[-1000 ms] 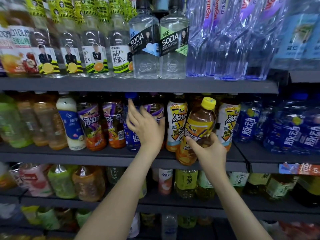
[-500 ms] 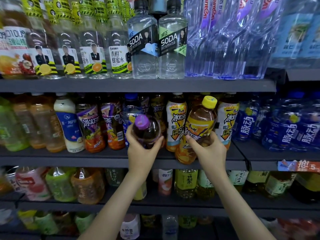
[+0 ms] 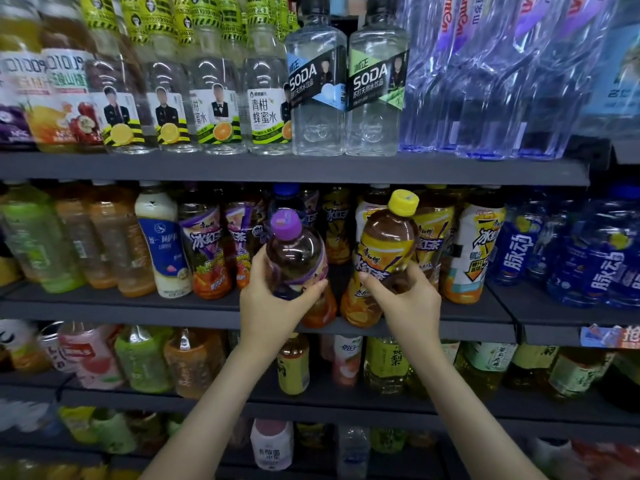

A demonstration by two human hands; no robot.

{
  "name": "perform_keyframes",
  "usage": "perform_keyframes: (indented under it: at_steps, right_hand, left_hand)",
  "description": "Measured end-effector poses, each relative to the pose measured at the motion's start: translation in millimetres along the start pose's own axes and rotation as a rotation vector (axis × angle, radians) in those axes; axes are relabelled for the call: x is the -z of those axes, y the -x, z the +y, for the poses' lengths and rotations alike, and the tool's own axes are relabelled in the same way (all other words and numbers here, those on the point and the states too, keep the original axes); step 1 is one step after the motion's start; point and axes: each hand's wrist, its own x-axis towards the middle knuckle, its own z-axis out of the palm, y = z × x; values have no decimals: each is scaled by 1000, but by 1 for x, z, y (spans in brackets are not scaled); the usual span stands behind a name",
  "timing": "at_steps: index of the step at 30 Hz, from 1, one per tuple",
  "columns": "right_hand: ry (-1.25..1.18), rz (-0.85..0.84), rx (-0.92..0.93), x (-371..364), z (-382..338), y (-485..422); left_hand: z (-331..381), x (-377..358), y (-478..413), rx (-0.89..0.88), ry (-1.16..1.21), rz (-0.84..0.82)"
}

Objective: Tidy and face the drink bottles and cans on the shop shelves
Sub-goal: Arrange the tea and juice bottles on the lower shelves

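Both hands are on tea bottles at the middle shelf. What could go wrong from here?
1. The purple-capped bottle in the left hand leans out over the shelf lip; a slip could drop it.
2. The yellow-capped bottle in the right hand tilts too, so neither hand is free to catch.
3. Pushing either back may knock the tightly packed neighbouring bottles.

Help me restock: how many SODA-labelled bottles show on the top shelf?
2. The blue-label SODA bottle stands at the front of the top shelf, the green-label SODA bottle directly to its right. Others may be hidden behind them.
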Motion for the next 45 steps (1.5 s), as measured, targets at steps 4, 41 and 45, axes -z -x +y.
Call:
perform_keyframes:
  at_steps: [4,41,45]
  right_hand:
    - [0,-16,29,-21,-2,2]
    - [275,14,-29,-123,-35,19]
    - [417,79,24,-144,-35,14]
  left_hand:
    - [6,26,-13,78,88,-25]
    - [-21,93,-48,321,256,-385]
    - [-26,115,-57,344,271,-305]
